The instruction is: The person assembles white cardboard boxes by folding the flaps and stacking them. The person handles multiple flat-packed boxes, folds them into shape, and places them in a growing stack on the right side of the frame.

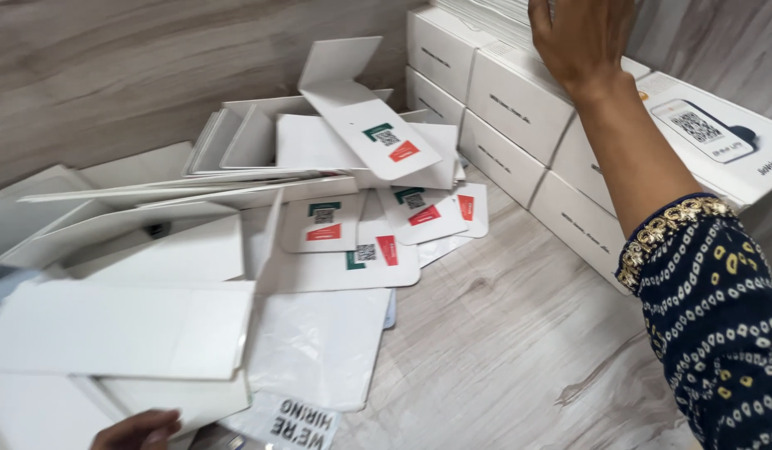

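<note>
View from the head camera, looking down on a pale wood-grain bench (503,350). The right hand (582,37), reaching out from a dark blue sleeve with yellow dotted print and a gold embroidered cuff (703,292), lay palm-down on the top of a stack of closed white rectangular cardboard boxes (519,100); its fingers ran out of the frame at the upper edge, so whether they were apart or together could not be told, and nothing was seen clamped in them. The boxes stood in two tiers against the back corner, touching one another, with a further white box bearing a printed picture of a small device (711,133) just to the right of the forearm. The left hand (136,432) showed only at the bottom edge, its fingers curled loosely and resting against the edge of a loose heap of flattened white cardboard sleeves and open trays (119,325) that covered the left half of the bench. On the heap's right side lay several white cards with green and red-orange patches and a square code mark (386,142), overlapping one another. A thin translucent white plastic bag (319,350) lay below them, and a printed paper sheet with bold black lettering (294,425) lay near the left hand.
</note>
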